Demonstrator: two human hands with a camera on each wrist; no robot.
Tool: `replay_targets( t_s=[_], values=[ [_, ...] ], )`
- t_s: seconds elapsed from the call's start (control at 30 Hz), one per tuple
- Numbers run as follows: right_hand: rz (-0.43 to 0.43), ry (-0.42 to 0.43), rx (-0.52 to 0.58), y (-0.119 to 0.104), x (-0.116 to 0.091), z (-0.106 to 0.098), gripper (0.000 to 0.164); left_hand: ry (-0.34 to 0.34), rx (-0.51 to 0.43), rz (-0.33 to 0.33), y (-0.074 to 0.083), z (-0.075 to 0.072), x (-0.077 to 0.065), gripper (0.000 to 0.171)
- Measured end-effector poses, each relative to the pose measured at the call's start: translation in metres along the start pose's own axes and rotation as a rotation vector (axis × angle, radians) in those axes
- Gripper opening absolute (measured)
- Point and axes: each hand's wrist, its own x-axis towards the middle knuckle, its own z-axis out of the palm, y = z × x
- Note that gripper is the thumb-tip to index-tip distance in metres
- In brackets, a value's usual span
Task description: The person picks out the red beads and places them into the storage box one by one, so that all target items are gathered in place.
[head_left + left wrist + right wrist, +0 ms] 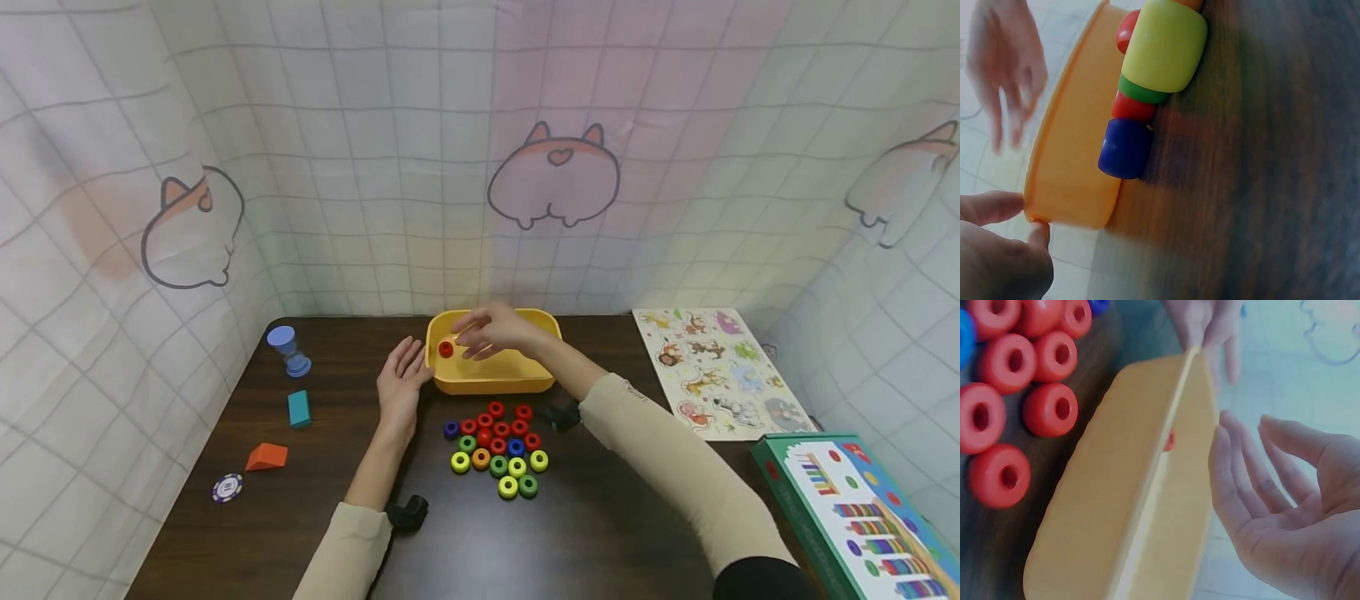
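A yellow tray (495,386) stands at the table's back, with one red ring bead (446,349) inside near its left end. My left hand (401,387) is beside that end, fingers extended; in the left wrist view its digits touch the tray's rim (1054,125). Above the tray hovers my right hand (491,331), its fingers loosely bent and holding nothing, as the right wrist view also shows. In front of the tray lies a cluster of ring beads: red ones (1050,409), a dark blue one (1125,150), and others in green, yellow and orange.
On the left are a blue hourglass (289,350), a teal block (298,408), an orange wedge block (267,457) and a poker chip (227,487). An animal puzzle board (720,375) lies at the back right, with a toy box (855,517) in front of it.
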Motion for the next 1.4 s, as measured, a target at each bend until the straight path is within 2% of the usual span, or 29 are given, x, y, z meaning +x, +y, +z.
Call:
replay_targets(
  t_s=[0.13,0.3,0.43,0.53,0.73,0.87,1.1,1.23,1.4],
  values=[
    [-0.058,-0.056,-0.07,-0.003,-0.038,-0.001,0.025,0.001,-0.008,-0.005,0.001,-0.001,0.0,0.066],
    [-0.044,-0.092,-0.124,0.013,-0.078,0.0,0.019,-0.006,-0.01,0.001,0.001,0.0,-0.001,0.066],
    [0.006,-0.072,-0.193,0.035,-0.1,0.003,0.017,-0.008,-0.02,-0.004,0.0,-0.001,-0.001,0.065],
    [0.013,-0.046,-0.268,0.051,-0.11,0.003,0.015,-0.004,-0.024,-0.004,0.0,-0.002,-0.002,0.065],
    [0.024,-0.043,-0.38,0.073,-0.119,0.001,0.013,0.004,-0.032,-0.006,0.001,-0.001,-0.002,0.064],
    [0.035,-0.073,-0.359,0.082,-0.12,0.0,0.015,0.001,-0.029,-0.008,0.001,0.0,-0.002,0.064],
    [0.049,-0.156,-0.258,0.096,-0.116,0.0,0.016,0.004,-0.02,-0.019,0.0,-0.001,-0.001,0.063],
    [0.049,-0.176,-0.241,0.093,-0.115,-0.001,0.015,0.005,-0.009,-0.018,-0.001,-0.001,-0.001,0.063],
    [0.042,-0.213,-0.194,0.07,-0.111,-0.008,0.018,0.008,-0.015,-0.008,-0.001,-0.002,-0.002,0.062]
  ],
)
